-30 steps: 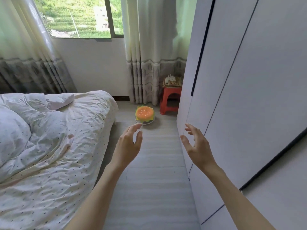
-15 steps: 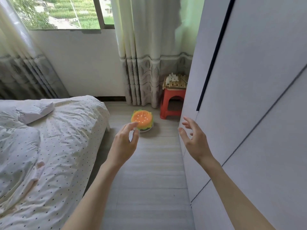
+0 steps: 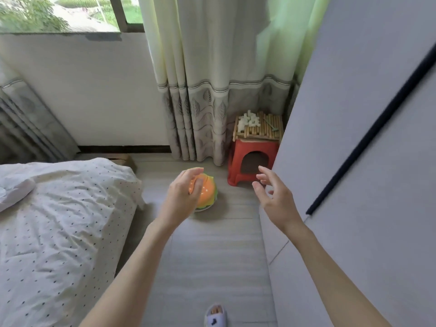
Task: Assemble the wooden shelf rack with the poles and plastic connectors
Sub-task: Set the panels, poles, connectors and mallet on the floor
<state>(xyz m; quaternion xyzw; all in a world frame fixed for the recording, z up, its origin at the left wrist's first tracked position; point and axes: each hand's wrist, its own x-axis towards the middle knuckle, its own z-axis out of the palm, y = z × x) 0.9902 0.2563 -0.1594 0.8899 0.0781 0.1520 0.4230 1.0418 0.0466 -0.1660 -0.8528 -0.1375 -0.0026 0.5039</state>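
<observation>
A stack of wooden poles (image 3: 264,129) lies on a red plastic stool (image 3: 256,149) in the far corner by the curtain, with a heap of white plastic connectors (image 3: 249,121) on top. Both my arms reach forward over the floor. My left hand (image 3: 182,197) hangs in the air with relaxed fingers and holds nothing; it overlaps a burger-shaped cushion in the picture. My right hand (image 3: 274,197) is spread, empty, just short of the stool.
A burger-shaped cushion (image 3: 207,193) sits on the floor between the bed (image 3: 61,227) at the left and a grey wardrobe (image 3: 354,161) at the right. Curtains (image 3: 212,90) hang behind the stool. A slipper (image 3: 215,315) shows at the bottom edge.
The view has moved forward and tilted down, so the stool and cushion are nearer. Both hands stayed outstretched and empty. A slipper has come into view.
</observation>
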